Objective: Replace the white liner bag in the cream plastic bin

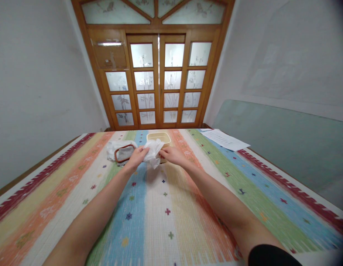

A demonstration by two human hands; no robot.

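Both hands hold a crumpled white translucent bag or sheet (154, 152) above the cloth. My left hand (137, 156) pinches its left side, thumb and fingers together. On its right side, my right hand (172, 154) has its fingers closed on the same material. Just behind it sits a cream rectangular container (166, 138), its front partly hidden by the white material and my right hand. Left of my left hand lies a white cloth-like or plastic bundle (110, 149) with a reddish-brown rounded frame (116, 156) on it.
A striped, patterned tablecloth (165, 199) covers the table. Printed white papers (225, 140) lie at the back right. Beyond the table stand wooden doors with glass panes (160, 81), with walls on both sides.
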